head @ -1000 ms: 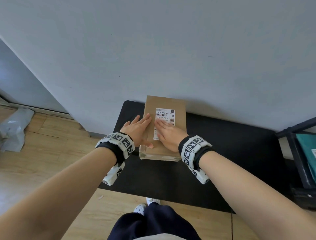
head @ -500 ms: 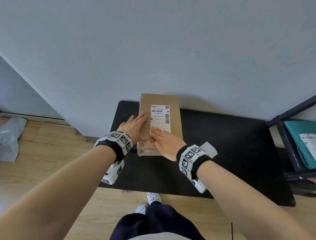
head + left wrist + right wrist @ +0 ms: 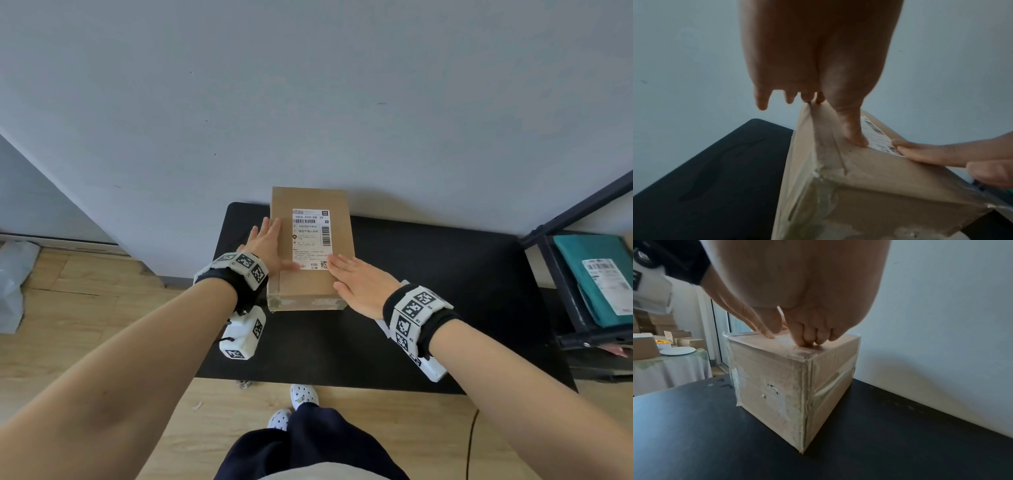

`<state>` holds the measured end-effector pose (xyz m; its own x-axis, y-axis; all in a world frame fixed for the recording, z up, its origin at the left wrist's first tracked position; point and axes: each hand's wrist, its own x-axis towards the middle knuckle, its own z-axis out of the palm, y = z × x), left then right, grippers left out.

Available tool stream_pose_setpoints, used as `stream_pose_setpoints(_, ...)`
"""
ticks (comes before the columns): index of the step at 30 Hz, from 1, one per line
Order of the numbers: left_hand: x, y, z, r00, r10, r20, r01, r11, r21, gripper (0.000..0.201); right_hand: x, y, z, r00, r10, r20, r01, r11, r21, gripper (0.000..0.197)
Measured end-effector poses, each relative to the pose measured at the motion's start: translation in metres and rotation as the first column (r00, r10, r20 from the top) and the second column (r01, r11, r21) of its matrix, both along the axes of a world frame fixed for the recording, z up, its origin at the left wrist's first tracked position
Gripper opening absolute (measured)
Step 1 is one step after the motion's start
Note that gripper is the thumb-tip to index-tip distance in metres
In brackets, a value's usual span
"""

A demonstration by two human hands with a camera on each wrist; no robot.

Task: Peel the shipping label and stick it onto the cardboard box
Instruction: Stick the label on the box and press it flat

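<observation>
A brown cardboard box (image 3: pixel 308 287) stands on a black table (image 3: pixel 445 274) against the wall. A white shipping label (image 3: pixel 311 236) with barcodes lies flat on its top. My left hand (image 3: pixel 265 246) lies with straight fingers along the box's left top edge, and its thumb presses the label's near left corner. My right hand (image 3: pixel 359 284) lies flat on the near right of the top, its fingertips touching the label's near right corner. In the left wrist view the thumb (image 3: pixel 855 136) presses beside the label (image 3: pixel 877 138). The right wrist view shows my fingertips (image 3: pixel 807 337) on the box (image 3: pixel 789 386).
A dark shelf frame (image 3: pixel 582 274) at the right holds teal parcels (image 3: pixel 596 270). A grey wall (image 3: pixel 308 102) rises right behind the box. A grey bag (image 3: pixel 13 281) lies on the wooden floor at left. Far left in the right wrist view stands a clothed table (image 3: pixel 670 366) with cartons and a plate.
My right hand has slid down and to the right off the label, uncovering most of it. My left hand stays along the box's left edge, its thumb now out on the label's near corner.
</observation>
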<state>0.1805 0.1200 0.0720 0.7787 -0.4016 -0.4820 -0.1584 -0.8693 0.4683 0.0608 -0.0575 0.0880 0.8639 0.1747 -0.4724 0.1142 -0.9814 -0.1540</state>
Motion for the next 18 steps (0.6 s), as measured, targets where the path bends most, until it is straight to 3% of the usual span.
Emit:
stream_pose_setpoints(6, 0.005, -0.002, 0.0, 1.0, 0.006, -0.014, -0.005, 1.0, 0.023, 0.114, 0.028, -0.002, -0.001, 0.999, -0.044, 0.007, 0.044, 0.999, 0.001, 0.053)
stream_pose_setpoints(14, 0.009, -0.009, 0.004, 0.998, -0.057, -0.023, 0.059, 0.991, 0.123, 0.106, 0.069, -0.012, 0.0, 0.991, -0.132, 0.027, 0.131, 0.991, 0.027, 0.053)
stream_pose_setpoints(18, 0.019, -0.015, 0.01, 0.994, -0.082, -0.079, 0.094, 0.981, 0.17, 0.119, 0.067, 0.0, 0.003, 0.999, -0.032, -0.012, 0.032, 0.998, 0.045, 0.054)
